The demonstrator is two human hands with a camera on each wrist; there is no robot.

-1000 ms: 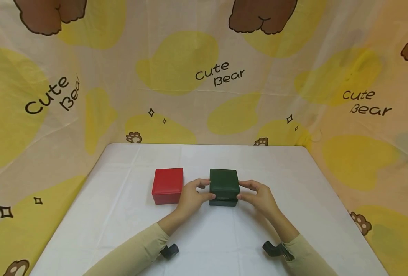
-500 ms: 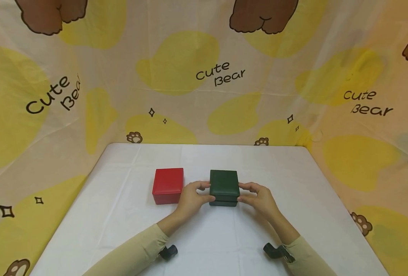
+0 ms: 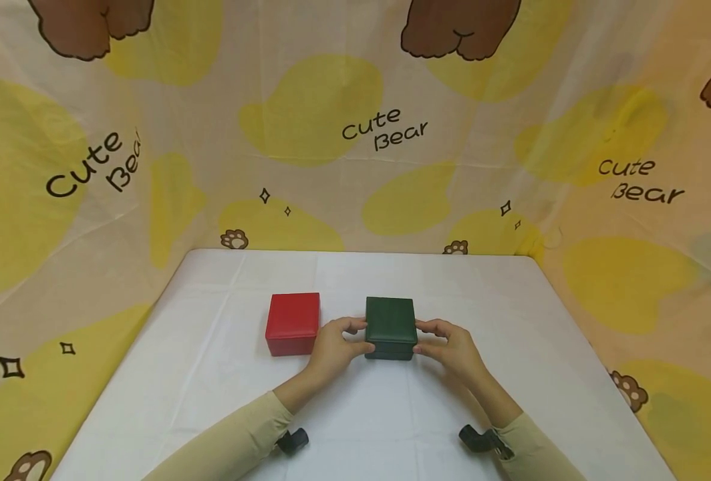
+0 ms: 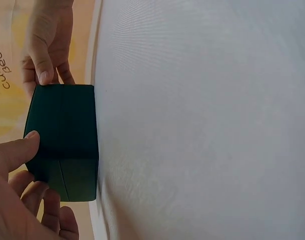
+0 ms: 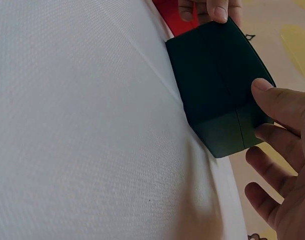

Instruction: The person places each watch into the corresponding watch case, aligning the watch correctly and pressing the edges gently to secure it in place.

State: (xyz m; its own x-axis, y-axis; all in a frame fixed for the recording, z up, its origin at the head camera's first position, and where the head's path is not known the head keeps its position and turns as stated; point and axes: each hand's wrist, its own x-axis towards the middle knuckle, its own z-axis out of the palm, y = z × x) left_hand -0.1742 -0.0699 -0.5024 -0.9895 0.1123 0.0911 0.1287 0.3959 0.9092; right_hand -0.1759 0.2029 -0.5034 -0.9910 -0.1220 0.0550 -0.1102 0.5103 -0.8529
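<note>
A dark green square box (image 3: 390, 321) stands on the white table with its lid down; a thin seam runs round its sides in both wrist views. My left hand (image 3: 331, 347) pinches the lid's left side, thumb at the front corner and index finger along the side. On the opposite side my right hand (image 3: 456, 346) grips the lid the same way, its thumb (image 5: 272, 95) by the front edge and the other fingers spread loosely below. The box's contents are hidden. Just left of my left hand sits a red box (image 3: 293, 317), also with its lid down.
The white-covered table (image 3: 223, 401) is bordered at the back and sides by a yellow patterned cloth (image 3: 307, 107). Black wrist devices (image 3: 480, 437) stick out below both sleeves. The red box stands close beside my left hand.
One second ago a dark gap showed at the front of the green box under its lid. Both hands have pressed the lid down and the gap has closed. The red box has stayed put.
</note>
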